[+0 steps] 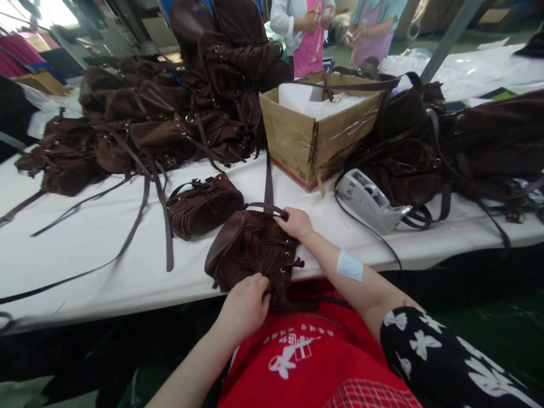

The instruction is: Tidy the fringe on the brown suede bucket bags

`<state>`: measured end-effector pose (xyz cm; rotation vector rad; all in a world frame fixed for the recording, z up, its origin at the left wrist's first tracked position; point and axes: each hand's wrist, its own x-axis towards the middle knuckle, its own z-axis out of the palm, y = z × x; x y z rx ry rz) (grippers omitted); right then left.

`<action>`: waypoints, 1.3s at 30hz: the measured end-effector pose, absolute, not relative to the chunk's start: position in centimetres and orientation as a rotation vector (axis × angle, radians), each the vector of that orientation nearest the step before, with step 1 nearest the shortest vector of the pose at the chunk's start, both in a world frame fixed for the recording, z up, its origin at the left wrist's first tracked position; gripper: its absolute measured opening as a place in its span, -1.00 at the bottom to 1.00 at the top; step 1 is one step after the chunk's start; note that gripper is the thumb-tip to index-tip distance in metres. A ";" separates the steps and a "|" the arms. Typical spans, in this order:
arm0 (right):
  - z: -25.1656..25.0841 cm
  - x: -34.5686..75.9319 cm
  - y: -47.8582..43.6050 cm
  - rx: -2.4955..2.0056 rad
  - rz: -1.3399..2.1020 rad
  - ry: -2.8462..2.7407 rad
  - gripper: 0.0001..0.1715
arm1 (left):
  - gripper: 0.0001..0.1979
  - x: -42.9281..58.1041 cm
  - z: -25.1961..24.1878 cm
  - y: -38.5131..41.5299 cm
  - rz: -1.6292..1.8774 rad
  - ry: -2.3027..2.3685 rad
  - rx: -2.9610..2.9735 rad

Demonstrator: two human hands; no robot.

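Note:
A dark brown fringed bag (250, 243) with small metal eyelets and a drawstring lies at the table's front edge, partly against my red apron. My right hand (296, 223) is closed around its strap at the upper right. Down at the bag's near side, my left hand (247, 300) has its fingers curled against the fringe, closed on the material. Its fingertips are partly hidden. Just behind and to the left sits a second brown fringed bag (206, 205), touched by neither hand.
A large pile of brown bags (170, 113) covers the back left, straps trailing forward. A cardboard box (293, 130) stands behind my right hand. A grey tape dispenser (369, 198) and more bags (403, 164) are at right. Two people (308, 28) stand beyond the white table (85, 255).

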<state>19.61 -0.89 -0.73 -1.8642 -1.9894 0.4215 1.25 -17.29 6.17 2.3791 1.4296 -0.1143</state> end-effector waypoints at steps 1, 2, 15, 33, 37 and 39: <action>-0.9 20.3 -0.9 -1.882 0.441 -1.937 -0.60 | -0.91 1.4 6.3 -17.4 -0.078 1.405 2.386; -1.0 20.8 -0.9 -1.880 0.465 -1.897 -0.61 | -0.89 1.7 6.4 -17.3 -0.026 1.389 2.400; -1.8 21.6 -0.8 -1.759 0.549 -1.930 -0.60 | -0.66 4.8 5.0 -11.2 -0.364 1.579 2.467; -1.7 22.1 -0.7 -1.677 0.691 -2.013 -0.55 | -0.80 4.1 9.2 -17.1 -0.365 1.259 2.304; -1.6 22.1 -0.7 -1.677 0.689 -2.023 -0.55 | -0.74 4.8 8.6 -15.5 -0.069 1.359 2.370; -1.6 22.1 -0.7 -1.675 0.692 -2.021 -0.55 | -0.61 5.5 7.3 -13.8 0.025 1.429 2.452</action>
